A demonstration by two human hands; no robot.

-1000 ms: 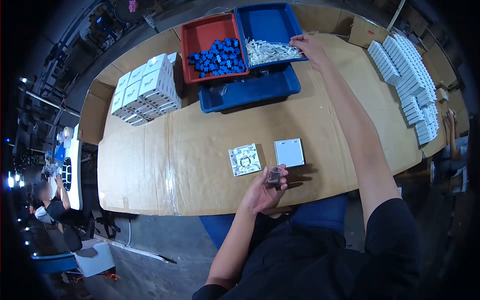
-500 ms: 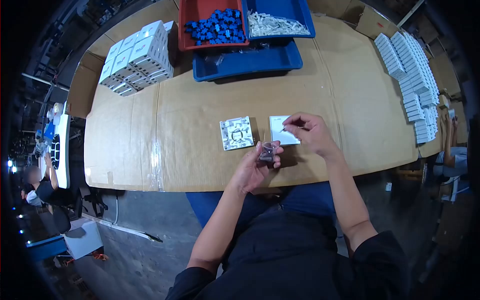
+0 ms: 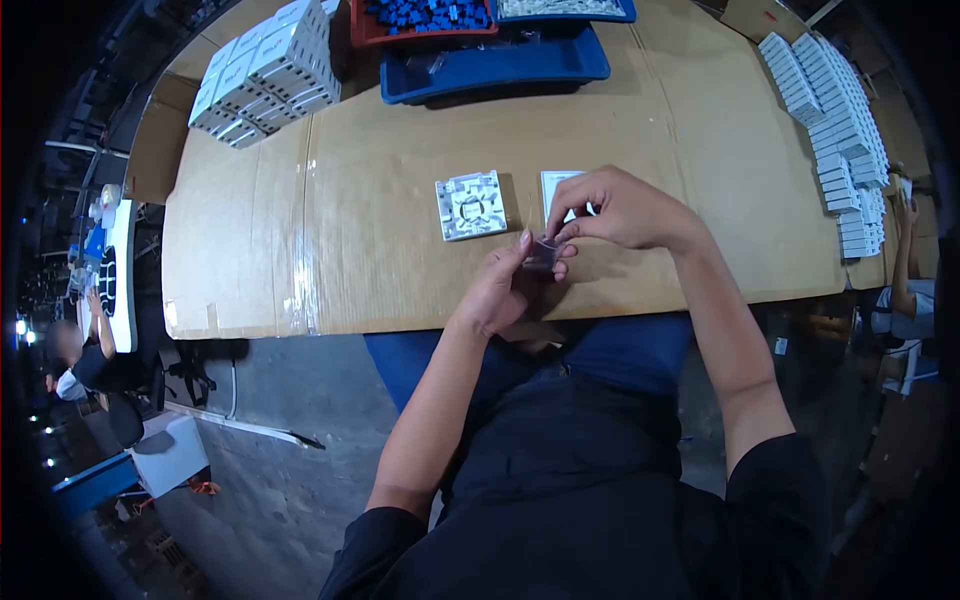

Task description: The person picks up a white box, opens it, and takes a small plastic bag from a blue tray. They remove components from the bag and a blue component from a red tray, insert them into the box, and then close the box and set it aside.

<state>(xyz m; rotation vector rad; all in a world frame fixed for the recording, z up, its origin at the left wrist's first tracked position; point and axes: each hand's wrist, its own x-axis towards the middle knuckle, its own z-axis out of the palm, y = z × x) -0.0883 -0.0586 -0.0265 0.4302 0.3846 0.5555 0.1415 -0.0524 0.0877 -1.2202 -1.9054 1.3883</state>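
Right hand [image 3: 628, 210] has moved in to the clear cup [image 3: 543, 256], fingers pinched, cannot tell on what. Left hand [image 3: 497, 287] fingers grasp cup. Beyond cup: grey-white square block [image 3: 470, 207] leftward, white panel [image 3: 553, 188] partly hidden.

A small clear cup [image 3: 542, 256] is held in the left hand [image 3: 496, 288], mouth up, its rim partly hidden by the right hand [image 3: 625, 212], its wall see-through and its contents too blurred to be identified.

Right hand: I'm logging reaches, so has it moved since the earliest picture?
Yes: the right hand has moved from the upper blue tray toward the wearer, to the clear cup in the left hand.
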